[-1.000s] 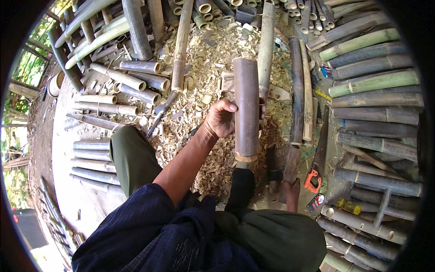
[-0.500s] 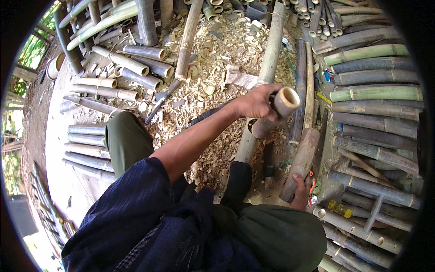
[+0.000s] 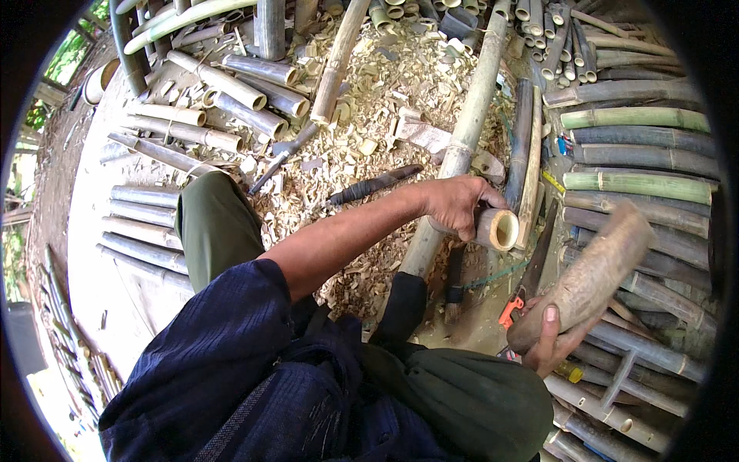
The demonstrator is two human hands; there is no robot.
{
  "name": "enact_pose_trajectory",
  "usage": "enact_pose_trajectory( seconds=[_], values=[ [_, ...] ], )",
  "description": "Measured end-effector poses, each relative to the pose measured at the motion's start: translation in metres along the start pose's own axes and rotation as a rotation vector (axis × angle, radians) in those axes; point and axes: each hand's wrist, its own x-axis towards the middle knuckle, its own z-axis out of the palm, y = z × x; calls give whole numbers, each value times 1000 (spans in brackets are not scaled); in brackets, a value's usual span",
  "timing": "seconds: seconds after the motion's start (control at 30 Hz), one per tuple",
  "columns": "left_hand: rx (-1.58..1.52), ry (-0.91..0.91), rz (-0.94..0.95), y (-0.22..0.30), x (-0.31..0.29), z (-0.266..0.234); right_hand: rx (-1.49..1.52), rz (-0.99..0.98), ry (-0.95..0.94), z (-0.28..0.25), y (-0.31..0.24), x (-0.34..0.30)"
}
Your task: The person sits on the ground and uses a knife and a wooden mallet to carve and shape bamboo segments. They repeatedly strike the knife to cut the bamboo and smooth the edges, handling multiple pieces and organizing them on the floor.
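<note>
Your right hand [image 3: 551,343] has swung outward to the right, gripping the thick wooden billet [image 3: 589,276] near its lower end, over the stacked bamboo culms [image 3: 639,181]. Your left hand [image 3: 462,204] clasps the short bamboo tube [image 3: 486,229], its open end now nearer you, across the long bamboo pole [image 3: 466,146]; whether they touch, you cannot tell. Tube and billet stand well apart, each apparently controlled by one hand.

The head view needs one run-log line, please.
left hand: grips bamboo tube; right hand: grips wooden piece; orange-handled saw: on ground
</note>
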Motion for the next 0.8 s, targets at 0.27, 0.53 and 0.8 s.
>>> enact_pose_trajectory(
  seconds=[0.27,0.53,0.8],
  values=[
    [-93,-53,-3,-13,-4,-3,-307,-104,-307,32,1,18],
    [-69,-140,-34,-12,4,-4,-732,-358,-267,30,-3,14],
    [152,98,157,0,-16,-7,-270,220,-211,6,78,11]
  ],
)
